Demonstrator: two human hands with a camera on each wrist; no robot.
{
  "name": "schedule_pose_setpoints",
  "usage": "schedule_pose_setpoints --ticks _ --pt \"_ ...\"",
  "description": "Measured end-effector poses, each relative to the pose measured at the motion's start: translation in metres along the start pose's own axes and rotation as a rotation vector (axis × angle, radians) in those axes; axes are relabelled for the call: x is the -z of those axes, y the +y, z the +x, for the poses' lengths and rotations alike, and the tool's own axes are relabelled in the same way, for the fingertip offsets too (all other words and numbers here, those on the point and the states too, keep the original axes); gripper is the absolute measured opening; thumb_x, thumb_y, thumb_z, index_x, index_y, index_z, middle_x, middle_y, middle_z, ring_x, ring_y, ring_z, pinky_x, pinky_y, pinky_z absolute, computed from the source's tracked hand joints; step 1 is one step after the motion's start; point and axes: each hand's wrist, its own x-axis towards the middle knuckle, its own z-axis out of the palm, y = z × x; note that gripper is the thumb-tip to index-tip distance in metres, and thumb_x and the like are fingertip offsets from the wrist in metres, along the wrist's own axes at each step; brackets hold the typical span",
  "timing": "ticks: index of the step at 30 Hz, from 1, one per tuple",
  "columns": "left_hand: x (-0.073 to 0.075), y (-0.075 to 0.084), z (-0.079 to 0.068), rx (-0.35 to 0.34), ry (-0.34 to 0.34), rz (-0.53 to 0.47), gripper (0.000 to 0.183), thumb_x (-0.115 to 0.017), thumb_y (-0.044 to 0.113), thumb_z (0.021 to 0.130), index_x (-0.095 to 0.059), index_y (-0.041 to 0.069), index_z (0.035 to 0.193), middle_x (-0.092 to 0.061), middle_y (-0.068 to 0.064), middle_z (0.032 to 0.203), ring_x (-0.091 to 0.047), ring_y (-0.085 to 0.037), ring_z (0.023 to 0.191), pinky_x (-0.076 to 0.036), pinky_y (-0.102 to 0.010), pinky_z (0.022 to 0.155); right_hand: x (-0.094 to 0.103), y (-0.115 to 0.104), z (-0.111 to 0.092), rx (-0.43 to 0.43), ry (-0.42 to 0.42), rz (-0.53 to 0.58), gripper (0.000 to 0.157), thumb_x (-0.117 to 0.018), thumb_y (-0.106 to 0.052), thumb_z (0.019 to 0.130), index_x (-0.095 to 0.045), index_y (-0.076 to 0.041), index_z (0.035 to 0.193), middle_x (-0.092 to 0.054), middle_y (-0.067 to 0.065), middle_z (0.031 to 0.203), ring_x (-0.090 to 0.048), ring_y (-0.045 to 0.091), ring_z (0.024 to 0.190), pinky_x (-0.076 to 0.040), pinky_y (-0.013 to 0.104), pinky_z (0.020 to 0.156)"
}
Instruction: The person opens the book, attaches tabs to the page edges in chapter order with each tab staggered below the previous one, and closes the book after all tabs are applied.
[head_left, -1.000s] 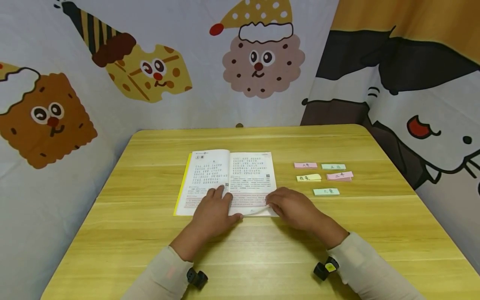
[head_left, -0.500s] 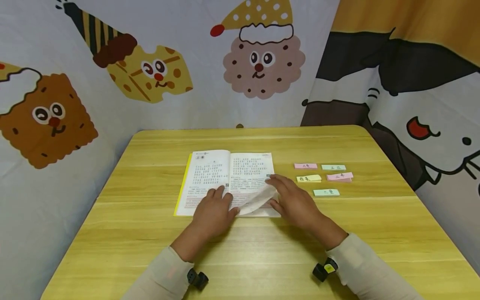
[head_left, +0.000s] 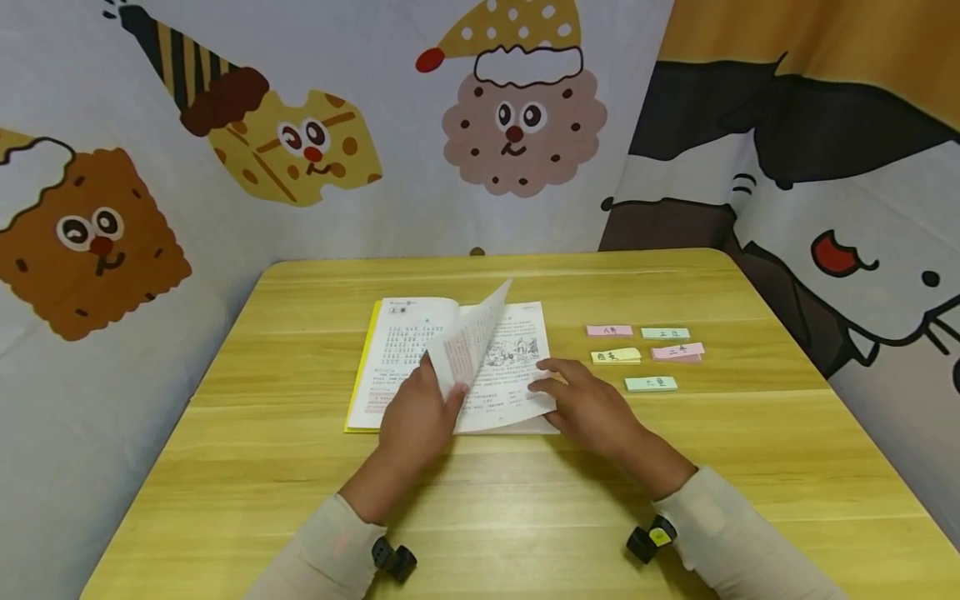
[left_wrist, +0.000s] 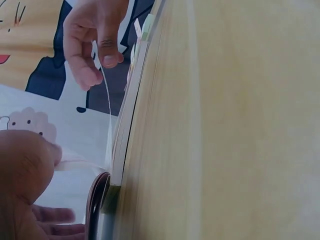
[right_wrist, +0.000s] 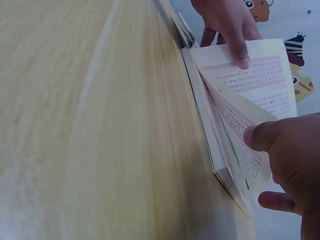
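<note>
An open book [head_left: 405, 333] with a yellow cover edge lies on the table. One printed leaf [head_left: 480, 329] stands raised near the spine. My left hand [head_left: 416, 408] holds this leaf near its lower corner, the thumb in front and fingers behind; in the right wrist view the left thumb [right_wrist: 239, 52] presses on its print. The right-hand page below, with a line drawing [head_left: 513, 352], lifts a little at its outer edge. My right hand [head_left: 592, 408] has that edge between thumb and fingers; the left wrist view shows the page edge [left_wrist: 107, 95] running up between them.
Right of the book lie several folded paper slips with handwriting: pink [head_left: 609, 331], green [head_left: 665, 333], yellow [head_left: 617, 357], another pink [head_left: 677, 352] and another green [head_left: 651, 384]. The wooden table [head_left: 480, 517] ends at a cartoon-printed cloth [head_left: 405, 225] behind.
A leaf that the right hand was lifting at its lower corner has swung up and leftward into the left hand. The right hand is back at the book's right edge, lifting another page.
</note>
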Motion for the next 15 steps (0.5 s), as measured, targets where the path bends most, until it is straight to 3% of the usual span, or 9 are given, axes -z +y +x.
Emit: schedule_pose_setpoints --ticks 6,13,15 --pt "0.0001 -0.0033 0.0005 -0.011 0.136 -0.019 0.095 -0.075 0.026 0.094 -0.013 0.002 0.162 -0.055 -0.028 0.132 -0.062 -0.042 0.108 -0.056 -0.051 0.075 -0.0003 0.0005 -0.0016 0.034 -0.008 0.015 0.036 -0.089 -0.013 0.080 -0.078 -0.018 0.113 -0.058 0.006 0.139 -0.052 0.026 0.130 -0.057 0.037 0.085" --pt "0.0010 -0.0068 0.0004 -0.041 0.205 0.036 0.099 -0.077 0.007 0.086 -0.015 0.005 0.163 -0.038 -0.029 0.147 -0.051 -0.046 0.122 -0.057 -0.049 0.064 -0.0019 0.0011 -0.0020 0.052 -0.010 0.010 0.028 -0.088 -0.013 0.081 -0.080 -0.018 0.108 -0.062 0.006 0.134 -0.055 0.025 0.128 -0.056 0.038 0.089" --pt "0.0012 -0.0079 0.0008 -0.041 0.211 0.070 0.099 -0.076 0.005 0.085 -0.016 0.008 0.164 -0.031 -0.031 0.153 -0.043 -0.048 0.131 -0.058 -0.050 0.067 -0.0016 0.0007 -0.0020 0.052 -0.013 0.008 0.028 -0.088 -0.013 0.082 -0.080 -0.017 0.108 -0.062 0.006 0.133 -0.055 0.025 0.127 -0.055 0.038 0.090"
